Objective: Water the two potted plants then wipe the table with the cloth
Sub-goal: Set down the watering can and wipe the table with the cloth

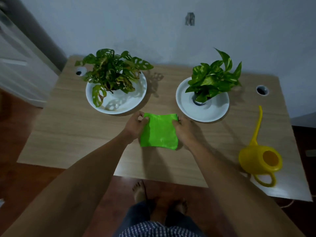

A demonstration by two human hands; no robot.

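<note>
- On the table (68, 134), middle of the near half, we've got the cloth (159, 132) held just in front of the two plates, in the gap between them and well apart from the can.
- The table itself is the biggest thing here and it's what needs wiping; most of it is bare wood to the left and right of our hands and toward the near edge.
- Left plant (111, 72) sits in its white plate (136, 101) at the back left, right plant (212, 77) in its plate (213, 113) at the back right. Can't tell from here if the soil is wet.
- The yellow can (259, 159) is parked upright at the right edge, spout pointing away from us, so our guess is the watering is done.
- The cloth is stretched between both hands, long axis running away from us; its near edge looks to rest on the wood, though we can't be sure it's touching.
- Left hand (135, 125) is closed in a pinch on the far left corner; right hand (185, 130) is curled on the far right corner and side.
- Key relation: the cloth sits dead centre between the hands, so neither is nearer. The next wipe probably means flattening it and pushing sideways, staying on the near side of the plates.
</note>
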